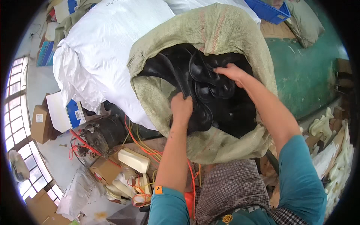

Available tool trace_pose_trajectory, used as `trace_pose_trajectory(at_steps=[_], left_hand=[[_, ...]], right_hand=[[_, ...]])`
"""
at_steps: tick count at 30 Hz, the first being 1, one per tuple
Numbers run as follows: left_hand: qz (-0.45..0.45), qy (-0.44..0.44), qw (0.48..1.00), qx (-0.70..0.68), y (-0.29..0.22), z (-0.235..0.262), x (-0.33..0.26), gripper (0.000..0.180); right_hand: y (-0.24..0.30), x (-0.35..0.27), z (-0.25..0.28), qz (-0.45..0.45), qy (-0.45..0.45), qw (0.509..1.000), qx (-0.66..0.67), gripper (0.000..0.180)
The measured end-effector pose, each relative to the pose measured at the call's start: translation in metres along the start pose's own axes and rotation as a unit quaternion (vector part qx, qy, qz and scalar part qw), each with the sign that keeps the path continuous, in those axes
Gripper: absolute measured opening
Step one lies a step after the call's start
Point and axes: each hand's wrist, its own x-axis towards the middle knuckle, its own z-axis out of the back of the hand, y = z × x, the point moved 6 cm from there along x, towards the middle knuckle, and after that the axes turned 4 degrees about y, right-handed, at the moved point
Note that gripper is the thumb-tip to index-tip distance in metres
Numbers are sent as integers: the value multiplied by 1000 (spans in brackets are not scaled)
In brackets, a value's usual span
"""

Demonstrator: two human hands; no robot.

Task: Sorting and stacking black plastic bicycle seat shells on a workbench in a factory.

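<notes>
In front of me a khaki woven sack (pixel 232 30) stands with its mouth wide and its rim rolled outward. Inside lie several glossy black moulded pieces (pixel 213 88) with curved, rounded shapes; their exact kind I cannot make out. My left hand (pixel 182 108) is closed on the edge of a long black moulded piece at the near left of the sack's mouth. Toward the far right of the opening, my right hand (pixel 232 73) pinches the edge of another black piece between thumb and fingers. The lower pieces sink into shadow.
Large white sacks (pixel 112 48) bulge behind and left of the khaki one. A blue crate (pixel 268 11) sits at the far right. At lower left are a dark motor (pixel 99 135), orange hoses, and cream-coloured moulded parts (pixel 133 160). More pale parts (pixel 339 150) are heaped at right.
</notes>
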Motion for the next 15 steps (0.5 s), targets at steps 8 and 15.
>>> trace_pose_trajectory(at_steps=[8, 15], left_hand=[[-55, 54, 995, 63, -8, -20, -64, 25], [-77, 74, 993, -47, -10, 2, -125, 32]], right_hand=[[-39, -90, -2, 36, -59, 981, 183, 44], [-47, -164, -21, 79, -109, 981, 136, 47]])
